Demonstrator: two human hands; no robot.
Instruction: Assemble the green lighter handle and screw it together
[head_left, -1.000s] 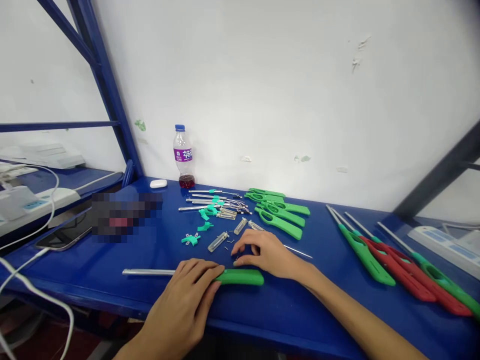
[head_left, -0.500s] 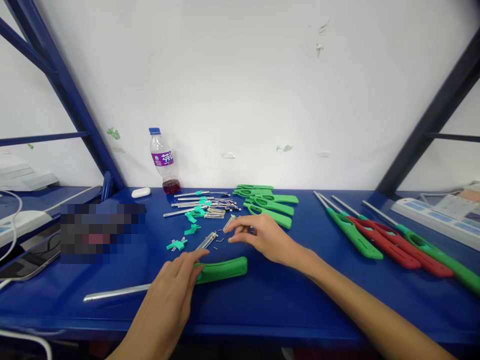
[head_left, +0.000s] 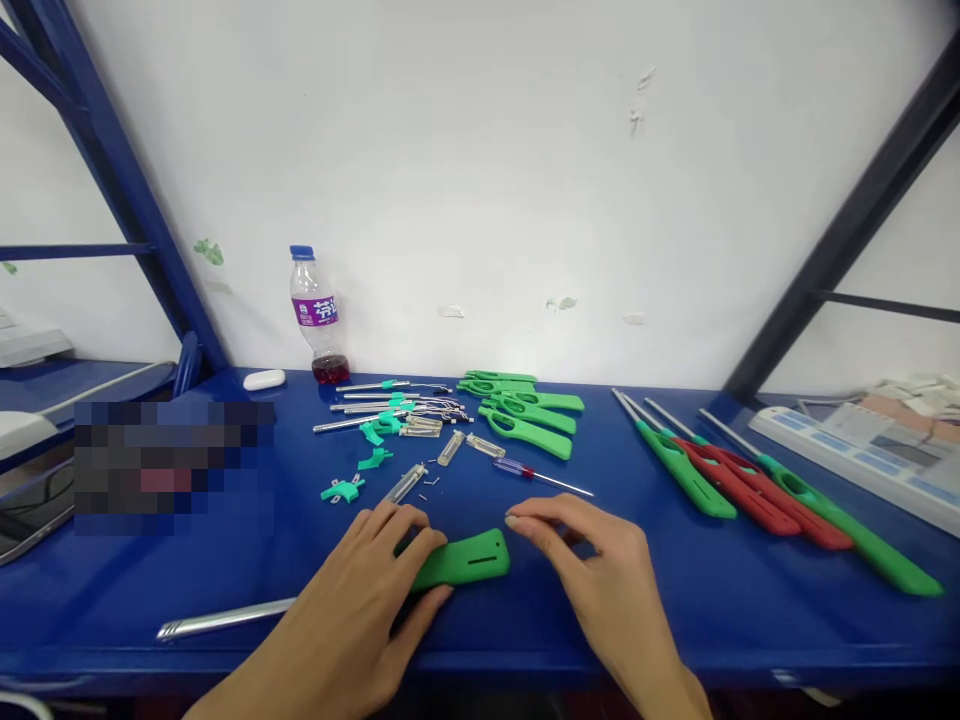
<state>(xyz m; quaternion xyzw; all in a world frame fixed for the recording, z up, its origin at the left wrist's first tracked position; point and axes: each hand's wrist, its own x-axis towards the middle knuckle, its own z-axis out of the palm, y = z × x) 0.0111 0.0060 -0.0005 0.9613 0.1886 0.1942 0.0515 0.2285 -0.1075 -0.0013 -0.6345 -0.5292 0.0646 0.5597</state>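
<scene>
A long-nosed lighter lies near the front of the blue table; its green handle points right and its metal tube runs left. My left hand lies over the handle's left part, fingers curled on it. My right hand is just right of the handle, its fingertips drawn together at the handle's end; whether they hold anything is too small to see. Behind the hands lie a small screwdriver, clear fuel tanks, tiny metal bits and teal plastic triggers.
Further back lie bare metal tubes and empty green handle shells. Assembled red and green lighters lie at the right, beside a power strip. A drink bottle and a white case stand by the wall.
My right hand drew back from the small parts to the handle's right end. My left hand slid further onto the green handle. The view shifted slightly to the right.
</scene>
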